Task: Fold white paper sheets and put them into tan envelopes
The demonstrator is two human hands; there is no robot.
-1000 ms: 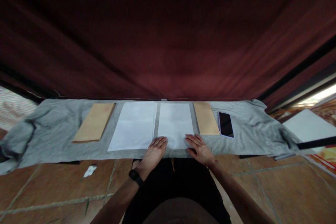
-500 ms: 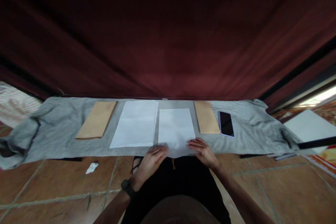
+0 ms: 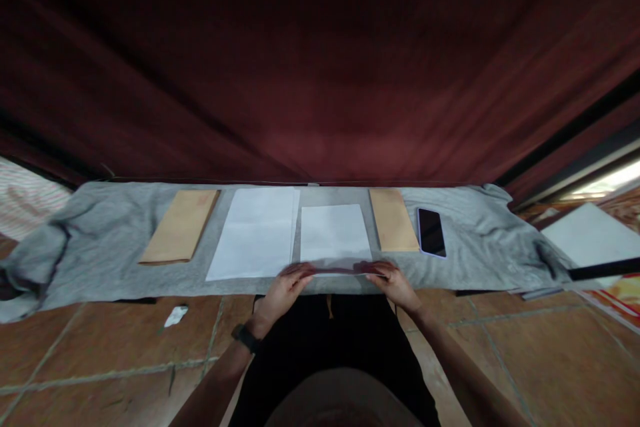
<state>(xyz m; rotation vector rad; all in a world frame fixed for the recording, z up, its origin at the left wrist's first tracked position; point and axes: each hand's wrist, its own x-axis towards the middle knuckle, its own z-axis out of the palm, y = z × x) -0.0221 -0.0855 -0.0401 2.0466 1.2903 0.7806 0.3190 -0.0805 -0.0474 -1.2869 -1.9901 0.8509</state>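
A white sheet of paper [image 3: 335, 233] lies on a grey cloth [image 3: 100, 240] in front of me. Its near edge is lifted and curled up off the cloth. My left hand [image 3: 283, 291] pinches the near left corner of that sheet, and my right hand [image 3: 395, 283] pinches the near right corner. A second, larger white sheet [image 3: 257, 233] lies flat just to the left. A black watch sits on my left wrist.
Two brown envelopes lie on the cloth, one at the left [image 3: 180, 225] and one right of the sheet [image 3: 393, 220]. A black phone [image 3: 431, 232] lies beside the right envelope. A dark red curtain [image 3: 320, 67] hangs behind. A crumpled paper scrap [image 3: 175, 315] lies on the tiled floor.
My hands went from lying flat on the sheet's near corners to pinching them. The sheet slid toward me, then its near edge rose and curled up.
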